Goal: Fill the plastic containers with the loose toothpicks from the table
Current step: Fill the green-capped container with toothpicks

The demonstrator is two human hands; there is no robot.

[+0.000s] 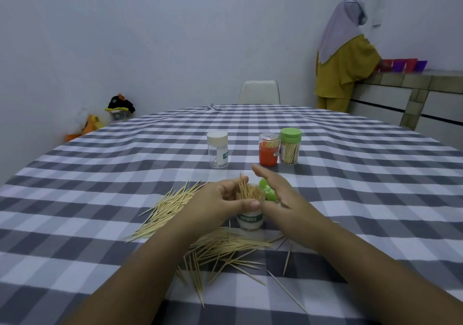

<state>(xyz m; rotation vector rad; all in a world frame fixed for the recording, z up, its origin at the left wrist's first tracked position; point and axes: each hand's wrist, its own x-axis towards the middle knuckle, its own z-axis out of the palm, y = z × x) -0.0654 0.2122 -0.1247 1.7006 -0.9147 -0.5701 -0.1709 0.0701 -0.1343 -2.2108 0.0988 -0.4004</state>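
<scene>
A clear plastic container [250, 220] with a green "toothpick" label stands upright in front of me, packed with toothpicks that stick out of its open top. My left hand [220, 200] is wrapped around its upper part, thumb across the front. My right hand [278, 194] hovers flat beside the container's right side, fingers spread, holding nothing. A green lid [269, 190] lies just behind that hand. Loose toothpicks [225, 249] lie scattered on the checked tablecloth [100, 224], with another heap [165, 207] to the left.
Further back stand a white-capped, nearly empty container [217, 153], an orange one [268, 152] without a cap and a green-capped full one [290, 145]. A white chair [259, 92] is at the far edge. A person [343, 56] stands at a counter, back right.
</scene>
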